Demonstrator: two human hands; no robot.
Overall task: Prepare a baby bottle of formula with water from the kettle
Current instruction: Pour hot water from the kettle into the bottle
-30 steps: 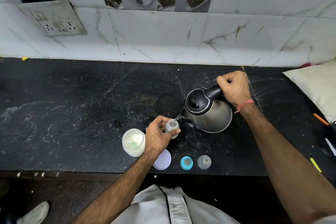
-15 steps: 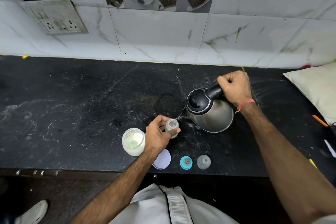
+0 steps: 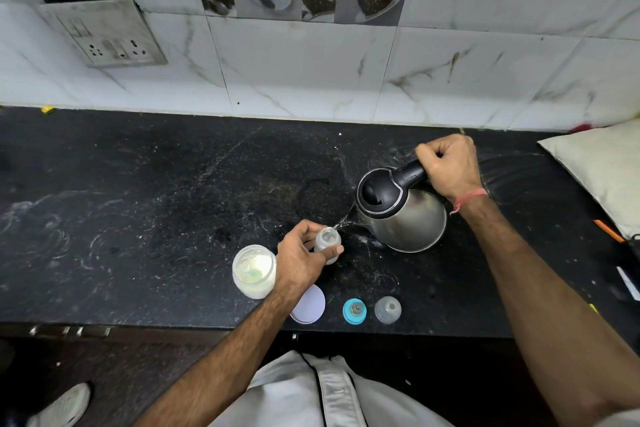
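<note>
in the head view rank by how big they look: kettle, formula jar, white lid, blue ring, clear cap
1. kettle
2. formula jar
3. white lid, partly hidden by the forearm
4. blue ring and clear cap: too alike to rank

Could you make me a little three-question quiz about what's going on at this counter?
1. True or false: the kettle is tilted, spout towards the baby bottle.
2. Which hand grips the kettle handle: A) left hand B) right hand?
3. Fill in: the open jar of powder stands on the ___ side of the left hand.

Key: 1 true; 2 B; 3 left.
</note>
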